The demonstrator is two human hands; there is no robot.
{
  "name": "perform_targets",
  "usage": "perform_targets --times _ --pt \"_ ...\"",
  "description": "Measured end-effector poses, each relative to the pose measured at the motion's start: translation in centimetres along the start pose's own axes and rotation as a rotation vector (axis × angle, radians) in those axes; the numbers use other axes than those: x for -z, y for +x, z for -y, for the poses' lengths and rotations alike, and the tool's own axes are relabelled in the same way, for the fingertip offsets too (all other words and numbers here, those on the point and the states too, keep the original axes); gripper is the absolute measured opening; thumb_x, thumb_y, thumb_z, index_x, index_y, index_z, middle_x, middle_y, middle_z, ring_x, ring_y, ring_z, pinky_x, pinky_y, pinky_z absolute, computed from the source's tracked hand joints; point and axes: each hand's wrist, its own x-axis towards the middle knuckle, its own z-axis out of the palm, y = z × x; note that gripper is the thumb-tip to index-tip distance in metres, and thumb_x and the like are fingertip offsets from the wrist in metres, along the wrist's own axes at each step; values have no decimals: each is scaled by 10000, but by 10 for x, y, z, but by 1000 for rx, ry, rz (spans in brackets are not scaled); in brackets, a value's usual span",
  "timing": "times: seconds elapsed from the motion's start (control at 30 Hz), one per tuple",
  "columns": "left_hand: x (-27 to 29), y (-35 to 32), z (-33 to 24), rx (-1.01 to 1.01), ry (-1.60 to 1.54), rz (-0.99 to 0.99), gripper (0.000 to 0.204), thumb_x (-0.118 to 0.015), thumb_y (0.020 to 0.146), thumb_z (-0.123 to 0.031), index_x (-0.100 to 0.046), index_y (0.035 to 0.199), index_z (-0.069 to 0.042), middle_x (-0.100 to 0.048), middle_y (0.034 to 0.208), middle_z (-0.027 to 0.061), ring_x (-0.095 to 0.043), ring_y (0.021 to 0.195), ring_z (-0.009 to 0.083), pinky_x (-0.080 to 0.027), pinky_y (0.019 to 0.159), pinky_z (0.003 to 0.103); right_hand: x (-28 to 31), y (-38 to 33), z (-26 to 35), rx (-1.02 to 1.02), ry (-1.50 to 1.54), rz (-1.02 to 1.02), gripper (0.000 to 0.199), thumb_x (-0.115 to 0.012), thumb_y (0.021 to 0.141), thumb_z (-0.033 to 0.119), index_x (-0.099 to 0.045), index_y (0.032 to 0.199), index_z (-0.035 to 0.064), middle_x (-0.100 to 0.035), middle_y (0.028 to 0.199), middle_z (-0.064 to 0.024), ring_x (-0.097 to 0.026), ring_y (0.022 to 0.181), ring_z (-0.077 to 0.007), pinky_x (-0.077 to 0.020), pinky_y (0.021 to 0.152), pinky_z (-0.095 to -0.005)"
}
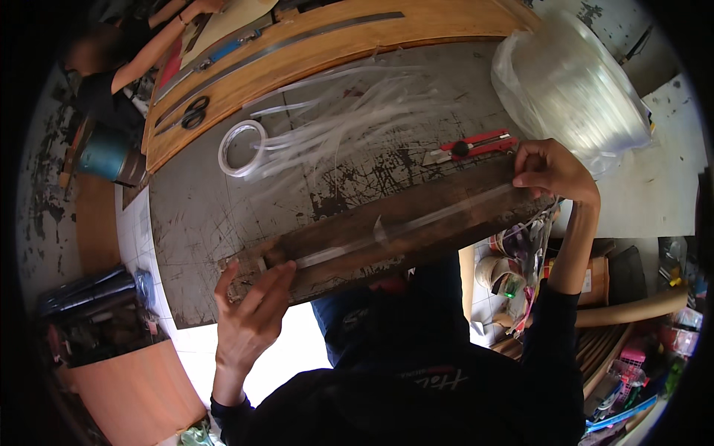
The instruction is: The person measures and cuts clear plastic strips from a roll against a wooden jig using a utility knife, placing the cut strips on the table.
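Observation:
A narrow clear plastic strip [431, 218] lies lengthwise along a dark wooden board [335, 236] at the table's near edge. My left hand [251, 316] is at the board's left end, its thumb and fingertips closed at the strip's end. At the other end, my right hand [549, 172] pinches the strip between thumb and curled fingers. A small curled piece of clear film [381, 232] sticks up near the strip's middle. Just beyond the board, close to my right hand, rests a red utility knife [483, 143] with a black knob.
Loose clear strips [357, 111] and a tape roll [242, 149] lie on the scratched grey table [193, 245]. Black scissors [195, 113] rest on a wooden ledge. A large roll of clear plastic [580, 89] stands at far right. Another person [111, 89] works at far left.

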Motion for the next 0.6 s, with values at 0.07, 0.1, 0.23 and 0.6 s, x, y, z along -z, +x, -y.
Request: perform_targets --times 0.07,0.1,0.23,0.6 --pt "-1 1 1 18 26 3 73 -669 719 -111 -699 780 -137 -632 1059 -98 -518 1016 45 -266 1042 465 0 0 -7 59 41 -8 136 -670 743 6 -538 714 20 -535 487 -22 -434 375 -40 -289 354 -194" --pt "1 3 1 13 31 6 73 -669 719 -111 -699 780 -137 -632 1059 -98 -518 1016 45 -266 1042 465 0 0 -9 62 48 -9 136 -670 743 6 -538 714 20 -535 487 -22 -434 375 -40 -289 354 -194" --pt "7 7 2 10 -22 75 19 -676 707 -100 -680 724 -108 -641 1043 -57 -537 981 65 -300 1005 442 -2 0 -9 51 48 -22 158 -669 734 -1 -514 709 21 -526 479 -29 -426 363 -48 -285 347 -200" --pt "19 20 13 -20 -218 131 224 -681 724 -134 -665 932 -53 -653 952 -32 -571 920 92 -327 991 440 1 0 -8 22 -37 -2 165 -655 745 25 -493 716 23 -517 485 -34 -464 380 -81 -325 350 -225"
